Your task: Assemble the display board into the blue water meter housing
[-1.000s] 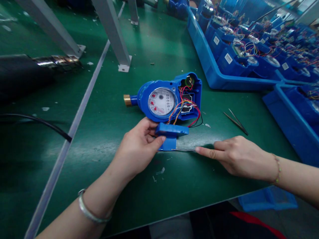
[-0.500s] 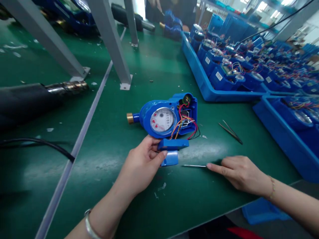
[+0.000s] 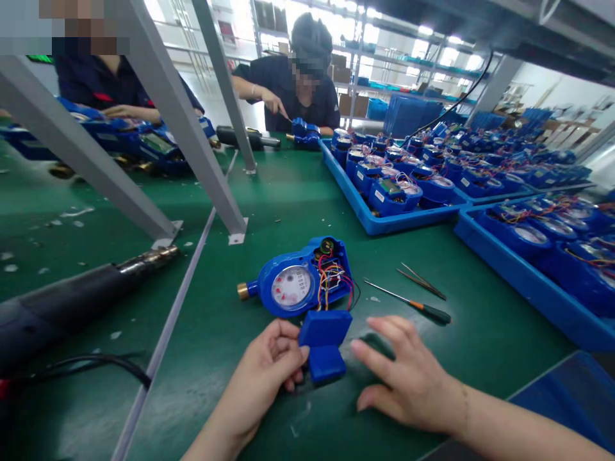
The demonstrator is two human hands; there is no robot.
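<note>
A blue water meter (image 3: 292, 288) lies face up on the green table (image 3: 269, 221), its round dial showing and its wired compartment uncovered. Just in front of it, a blue plastic cover (image 3: 325, 330) made of two angled panels is pinched at its left edge by my left hand (image 3: 273, 365). My right hand (image 3: 408, 378) hovers to the right of the cover, fingers spread and holding nothing. Beyond that hand rests a screwdriver (image 3: 416, 303) with a dark and orange handle. Metal tweezers (image 3: 423, 282) lie a little farther back.
Blue trays (image 3: 358, 208) full of wired meters stand at the right. Grey metal legs (image 3: 211, 147) rise on the left, near a black heat gun (image 3: 62, 301) with a metal nozzle and a cable. Two people (image 3: 288, 96) work across the table.
My right hand has let go of the screwdriver, now lying near the tweezers, and has moved left toward the cover. The cover has tipped upward in my left hand. The view has lifted.
</note>
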